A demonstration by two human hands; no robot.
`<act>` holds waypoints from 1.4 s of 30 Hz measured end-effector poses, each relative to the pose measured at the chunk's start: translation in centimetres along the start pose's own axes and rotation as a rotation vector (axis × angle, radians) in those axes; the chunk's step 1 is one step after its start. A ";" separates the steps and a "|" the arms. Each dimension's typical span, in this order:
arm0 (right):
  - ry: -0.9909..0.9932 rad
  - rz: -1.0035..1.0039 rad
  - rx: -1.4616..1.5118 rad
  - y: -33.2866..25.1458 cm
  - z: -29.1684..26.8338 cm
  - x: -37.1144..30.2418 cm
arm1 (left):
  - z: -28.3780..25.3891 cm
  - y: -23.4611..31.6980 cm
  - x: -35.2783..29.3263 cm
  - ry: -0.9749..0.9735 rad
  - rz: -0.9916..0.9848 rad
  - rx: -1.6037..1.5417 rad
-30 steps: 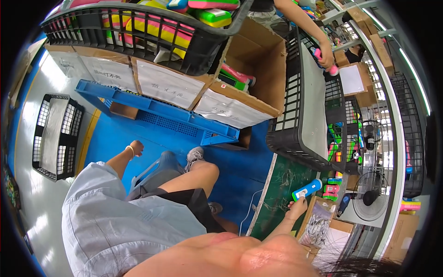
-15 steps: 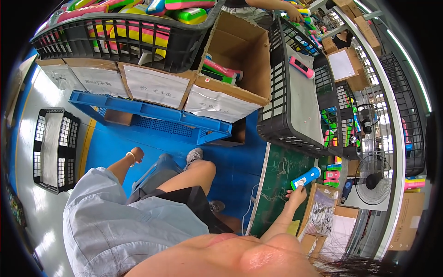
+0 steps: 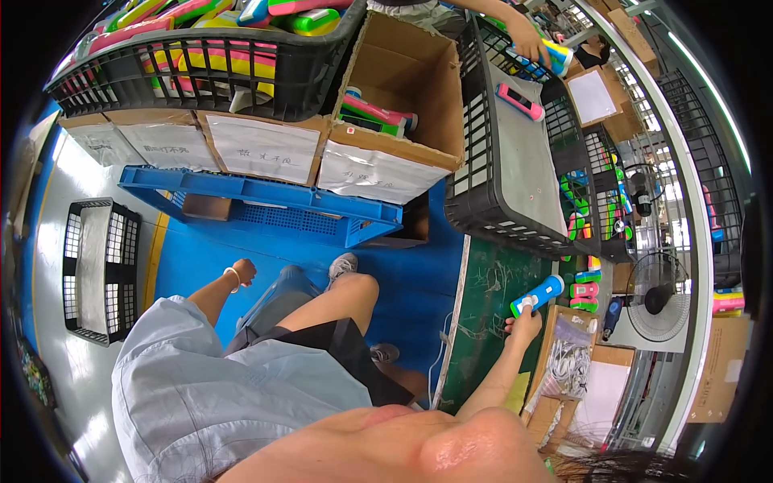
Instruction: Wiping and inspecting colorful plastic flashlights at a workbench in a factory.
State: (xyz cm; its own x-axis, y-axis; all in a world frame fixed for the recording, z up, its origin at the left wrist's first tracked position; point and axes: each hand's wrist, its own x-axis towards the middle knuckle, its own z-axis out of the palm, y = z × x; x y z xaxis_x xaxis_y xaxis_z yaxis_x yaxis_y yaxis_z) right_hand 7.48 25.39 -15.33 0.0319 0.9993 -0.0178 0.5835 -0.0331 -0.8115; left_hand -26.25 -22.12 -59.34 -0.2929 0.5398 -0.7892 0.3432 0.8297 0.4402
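Observation:
A blue handheld flashlight (image 3: pixel 542 293) with a light-coloured switch area is in my right hand (image 3: pixel 524 324), thumb on its side. It is held tilted above the green tabletop (image 3: pixel 493 282), its far end pointing up and right. My left hand (image 3: pixel 244 272), with a pale band at the wrist, hangs over the blue floor beside my knee. Its fingers look curled in, and nothing shows in them. Several pink and green flashlights (image 3: pixel 585 291) lie just right of the blue one. A pink flashlight (image 3: pixel 520 102) rests on the lined black crate (image 3: pixel 523 173) ahead.
A black crate (image 3: pixel 201 76) heaped with colourful flashlights stands far left, next to an open carton (image 3: pixel 403 64) holding a few. Another person's hand (image 3: pixel 525 39) grips a yellow-and-blue flashlight (image 3: pixel 555 58) at the back. A fan (image 3: pixel 656 310) and a box of cables (image 3: pixel 568 362) are at right.
My right hand has moved slightly up and right with the blue flashlight. The other person's hand has come nearer and now holds a flashlight over the crate. My left hand stays nearly still.

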 end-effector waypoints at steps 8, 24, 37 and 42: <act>-0.194 0.173 0.548 -0.9 -2.9 -0.5 | -6.3 13.4 -8.0 0.219 0.070 -0.544; -0.118 -0.078 1.018 2.7 -10.0 -21.3 | -4.1 52.4 -29.7 -0.611 1.112 -0.559; -0.008 -0.022 0.024 5.6 -19.8 -21.0 | 6.4 72.4 -34.2 -0.912 0.639 -0.510; 0.034 -0.091 -0.344 7.7 -18.9 -24.8 | 7.9 71.5 -34.8 -1.095 0.478 -0.674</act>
State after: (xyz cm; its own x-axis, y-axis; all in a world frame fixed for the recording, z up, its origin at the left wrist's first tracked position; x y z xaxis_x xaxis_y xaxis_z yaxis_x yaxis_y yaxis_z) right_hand 26.53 0.11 -10.05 -0.0095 0.9975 0.0696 0.8242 0.0472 -0.5643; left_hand 15.56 17.28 -3.76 0.6865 0.6640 -0.2963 -0.3778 0.6739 0.6349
